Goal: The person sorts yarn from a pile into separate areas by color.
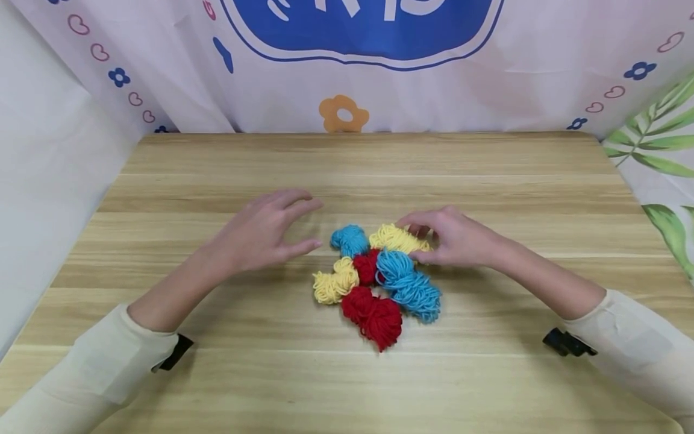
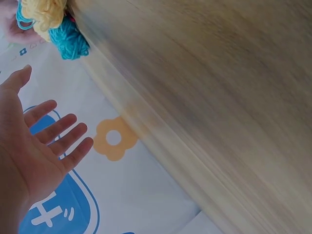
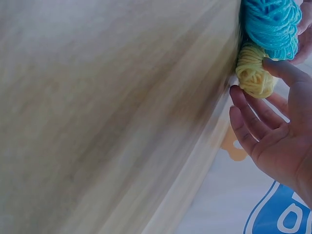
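Several tied bundles of yarn lie clustered on the wooden table. My right hand (image 1: 452, 238) holds the yellow yarn bundle (image 1: 393, 238) at the back right, thumb on its near side and fingers curved behind it. In the right wrist view, the thumb presses this yellow yarn (image 3: 254, 73). Against it lies the larger blue bundle (image 1: 412, 289). A smaller blue bundle (image 1: 349, 240), a second yellow bundle (image 1: 335, 282), a small red bundle (image 1: 366, 267) and a larger red bundle (image 1: 374, 316) complete the cluster. My left hand (image 1: 265, 232) hovers left of it, fingers apart, touching no yarn.
The wooden table (image 1: 244, 374) ends at the back against a white printed cloth (image 1: 282, 96) with a blue sign and an orange flower. Green leaf prints (image 1: 664, 144) show at the right. Black wrist devices (image 1: 175, 352) sit under the sleeves.
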